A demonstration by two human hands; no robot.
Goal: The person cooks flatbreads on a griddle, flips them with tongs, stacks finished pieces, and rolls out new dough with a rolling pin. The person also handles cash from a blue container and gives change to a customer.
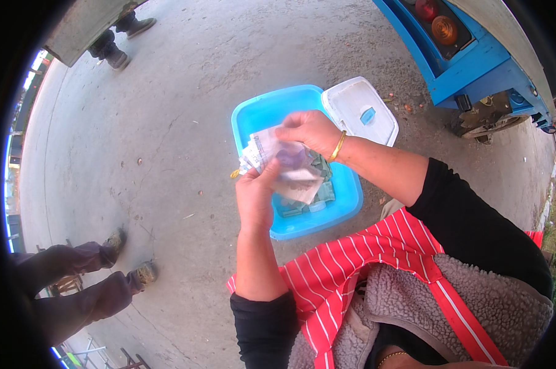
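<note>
A fanned stack of banknotes (pixel 278 150) is held over a blue plastic tub (pixel 347 193). My left hand (pixel 255 193) grips the notes from below, thumb on top. At their upper edge, my right hand (pixel 308 131) pinches a note between thumb and fingers, slightly blurred. Greenish banknotes (pixel 321 196) lie loose on the bottom of the tub, partly hidden by the held ones. Against the tub's far right corner rests a white plastic lid (pixel 358 104) with a small blue piece (pixel 367 116) on it.
Concrete pavement (pixel 176 129) surrounds the tub. At upper right stands a blue vehicle (pixel 467 69) with round lamps and a wheel. A person's legs (pixel 88 286) are at lower left; another person's shoes (pixel 117 60) show at upper left beneath a pale panel (pixel 81 30).
</note>
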